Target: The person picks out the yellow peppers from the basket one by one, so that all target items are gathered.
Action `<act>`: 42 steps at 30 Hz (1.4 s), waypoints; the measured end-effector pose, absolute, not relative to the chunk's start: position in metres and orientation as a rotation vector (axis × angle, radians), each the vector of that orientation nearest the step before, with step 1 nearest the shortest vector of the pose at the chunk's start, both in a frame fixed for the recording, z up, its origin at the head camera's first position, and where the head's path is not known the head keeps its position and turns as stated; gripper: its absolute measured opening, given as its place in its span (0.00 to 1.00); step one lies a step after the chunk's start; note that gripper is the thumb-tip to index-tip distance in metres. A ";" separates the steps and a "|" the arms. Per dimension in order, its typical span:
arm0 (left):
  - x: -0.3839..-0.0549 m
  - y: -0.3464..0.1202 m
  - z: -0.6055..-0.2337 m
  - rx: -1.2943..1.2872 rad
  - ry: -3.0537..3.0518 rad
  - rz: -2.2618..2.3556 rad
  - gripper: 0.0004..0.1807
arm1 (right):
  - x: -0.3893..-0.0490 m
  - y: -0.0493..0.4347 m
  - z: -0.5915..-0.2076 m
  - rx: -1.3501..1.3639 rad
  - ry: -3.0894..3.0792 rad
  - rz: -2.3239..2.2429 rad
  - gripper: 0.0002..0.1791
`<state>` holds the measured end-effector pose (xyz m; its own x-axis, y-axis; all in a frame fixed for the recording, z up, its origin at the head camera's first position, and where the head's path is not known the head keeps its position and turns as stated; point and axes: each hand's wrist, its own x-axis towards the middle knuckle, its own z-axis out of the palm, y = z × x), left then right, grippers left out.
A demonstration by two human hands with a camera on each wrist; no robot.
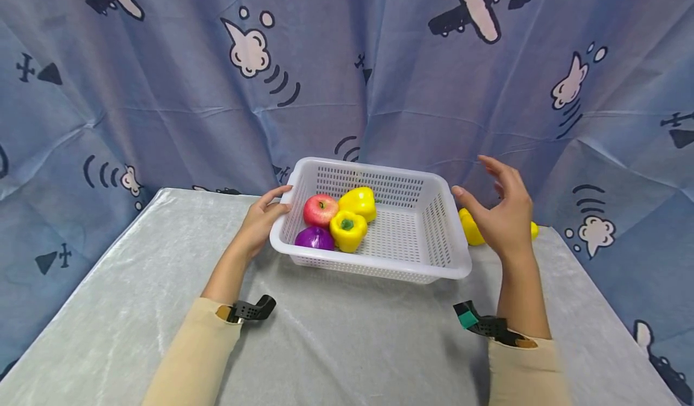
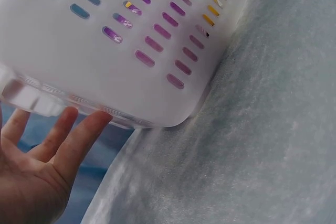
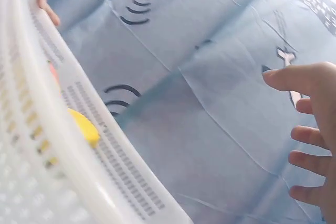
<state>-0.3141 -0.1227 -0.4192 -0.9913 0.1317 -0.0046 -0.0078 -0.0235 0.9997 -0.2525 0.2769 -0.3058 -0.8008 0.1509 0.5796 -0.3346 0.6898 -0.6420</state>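
Observation:
A white perforated plastic basket (image 1: pixel 412 267) sits on the cloth, its left end rim in my left hand's (image 1: pixel 262 220) grip. In the left wrist view, the fingertips (image 2: pixel 97 118) lie along the outer edge of the rim. Inside, at the left end, are a red apple (image 1: pixel 320 210), two yellow bell peppers (image 1: pixel 348 231) and a round purple vegetable (image 1: pixel 314 238). My right hand (image 1: pixel 505 207) is raised off the basket's right end, holding nothing, thumb and fingers spread apart. Partly hidden behind it, another yellow item (image 1: pixel 470 228) lies on the table.
A pale grey cloth covers the table (image 1: pixel 325 340). Close behind the basket hangs a blue curtain (image 1: pixel 190 93) printed with planes and clouds. A bit of yellow (image 1: pixel 534 230) shows to the right of the right wrist, near the table's back right corner.

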 end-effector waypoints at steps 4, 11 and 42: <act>-0.314 -0.122 -0.419 0.138 2.130 2.174 0.30 | -0.255 0.258 -0.312 0.288 -2.331 1.021 0.35; -0.314 -0.122 -0.419 0.142 2.142 2.168 0.30 | -0.263 0.212 -0.335 0.520 -2.452 0.984 0.36; -0.312 -0.120 -0.417 0.116 2.137 2.160 0.30 | -0.291 0.165 -0.363 0.896 -2.890 0.778 0.38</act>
<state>-0.3123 -0.1203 -0.4172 -0.9920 0.1247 -0.0168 -0.0181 -0.0095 0.9998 -0.2911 0.1650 -0.3631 -0.8353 -0.5262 0.1591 -0.5349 0.7113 -0.4559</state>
